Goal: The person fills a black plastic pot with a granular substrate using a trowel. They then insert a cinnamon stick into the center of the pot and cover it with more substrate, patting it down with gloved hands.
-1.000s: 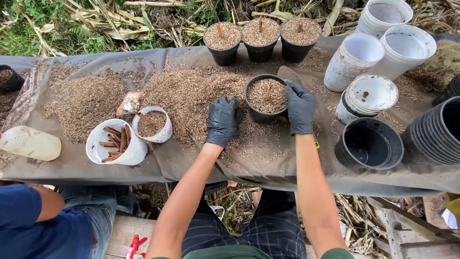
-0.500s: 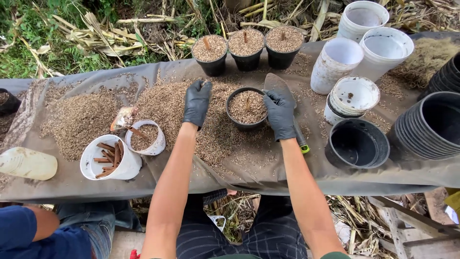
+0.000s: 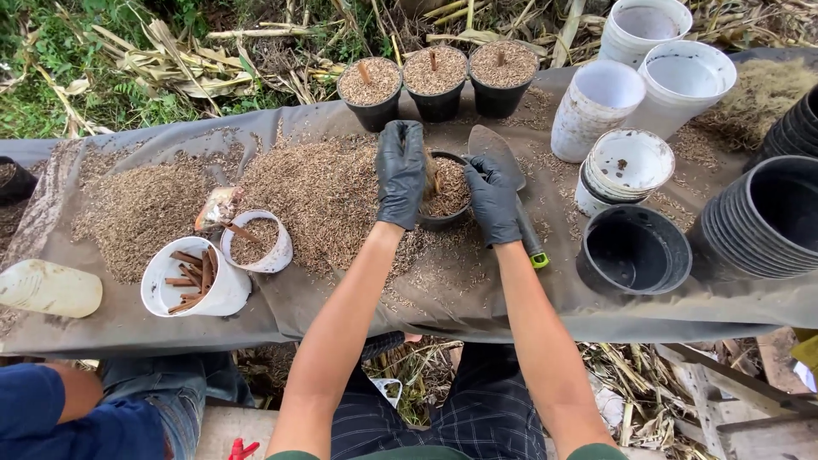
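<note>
Black pot (image 3: 447, 198), filled with brown husk, stands on the cloth-covered counter (image 3: 341, 298), just right of the loose husk heap (image 3: 319, 192). Left hand (image 3: 400, 170), black glove, lies over the pot's left rim, fingers bent down into the fill; whether it pinches the stick inside, cannot tell. Right hand (image 3: 494, 198) cups the pot's right wall, fingers curled. Trowel (image 3: 503, 175) lies on the counter, touching that hand.

Risks, as judged: uneven pressure from the left could tip the pot and spill husk; the trowel could be knocked off the counter edge.
</note>
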